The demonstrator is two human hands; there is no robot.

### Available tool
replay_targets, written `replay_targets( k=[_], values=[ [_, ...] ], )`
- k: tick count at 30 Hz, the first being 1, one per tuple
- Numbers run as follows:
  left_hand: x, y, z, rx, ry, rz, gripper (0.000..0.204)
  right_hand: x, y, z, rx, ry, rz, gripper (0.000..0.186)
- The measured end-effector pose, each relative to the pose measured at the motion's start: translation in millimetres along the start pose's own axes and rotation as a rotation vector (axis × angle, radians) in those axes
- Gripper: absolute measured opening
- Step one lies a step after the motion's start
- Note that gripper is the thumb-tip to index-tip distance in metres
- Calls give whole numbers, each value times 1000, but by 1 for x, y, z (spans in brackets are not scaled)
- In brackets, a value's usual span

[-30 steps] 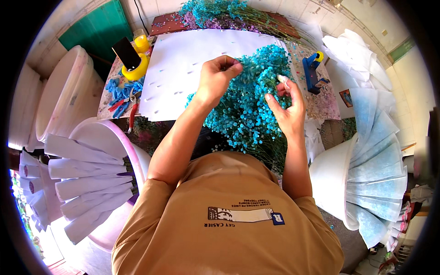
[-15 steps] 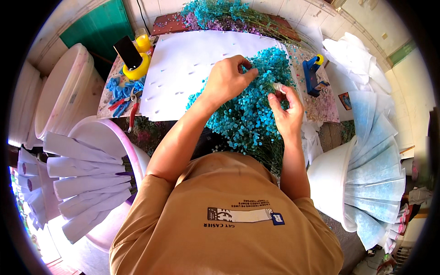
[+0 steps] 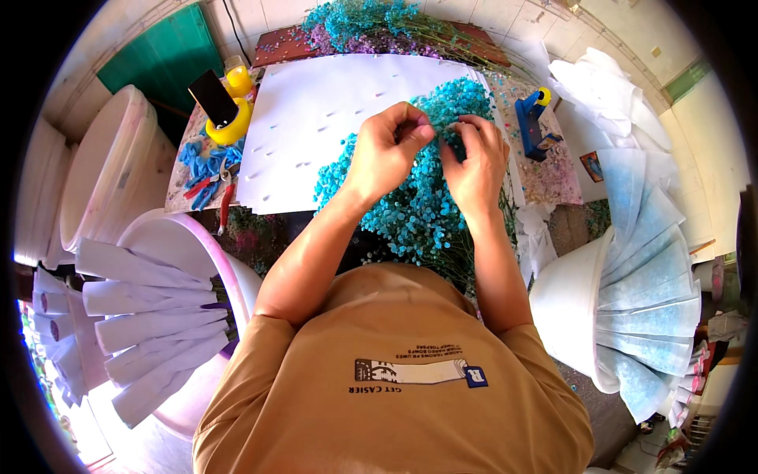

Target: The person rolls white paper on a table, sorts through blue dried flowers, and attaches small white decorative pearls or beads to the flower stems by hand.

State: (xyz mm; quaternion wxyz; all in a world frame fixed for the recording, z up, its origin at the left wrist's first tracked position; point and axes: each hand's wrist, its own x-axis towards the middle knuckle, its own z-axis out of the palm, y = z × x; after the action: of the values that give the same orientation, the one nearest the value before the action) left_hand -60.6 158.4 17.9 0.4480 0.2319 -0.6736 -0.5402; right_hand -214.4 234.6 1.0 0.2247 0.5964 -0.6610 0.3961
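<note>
in the head view, the left hand (image 3: 388,154) and the right hand (image 3: 476,163) meet over a bunch of blue-dyed baby's breath (image 3: 418,201), fingertips close together near the top of the bunch. both hands are curled with fingers pinched into the small blue sprigs, so each is closed on part of the bunch; how much each one grips cannot be told. the bunch lies on the table edge just in front of the person's chest, its head overlapping the right side of a stack of white paper sheets (image 3: 316,118) and its stems running down toward the tan shirt.

to the person's left stands a pale pink tub (image 3: 229,261) holding rolled white paper cones (image 3: 150,332), fanned out side by side. beyond it sit large cream tubs (image 3: 110,174); what is in them is not visible. to the right, a white bucket (image 3: 564,316) holds a row of light blue paper-wrapped cones (image 3: 655,300), packed closely.

at the far end of the table lies a heap of blue and purple dried flowers (image 3: 371,24). on the left of the sheets are a yellow tape roll (image 3: 229,126) with a dark phone (image 3: 212,95) propped in it, and red-handled pliers (image 3: 225,197) beside blue scraps. a blue tape dispenser (image 3: 533,122) stands at the right of the sheets.
</note>
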Motion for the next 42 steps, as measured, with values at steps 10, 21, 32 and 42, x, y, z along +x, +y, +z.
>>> replay_targets(
  k=[10, 21, 32, 42],
  values=[
    [1, 1, -2, -93, -83, 34, 16, -1, 17, -7, 932, 34, 581, 18],
    [-4, 35, 13, 272, 13, 167, 15, -3, 9, -12, 858, 76, 496, 19],
    [-5, 27, 27, 132, 33, 69, 15, -7, 13, -2, 644, 98, 390, 23],
    [-3, 15, 37, 534, 76, 313, 21, -7, 7, -3, 545, 125, 239, 20]
  ],
)
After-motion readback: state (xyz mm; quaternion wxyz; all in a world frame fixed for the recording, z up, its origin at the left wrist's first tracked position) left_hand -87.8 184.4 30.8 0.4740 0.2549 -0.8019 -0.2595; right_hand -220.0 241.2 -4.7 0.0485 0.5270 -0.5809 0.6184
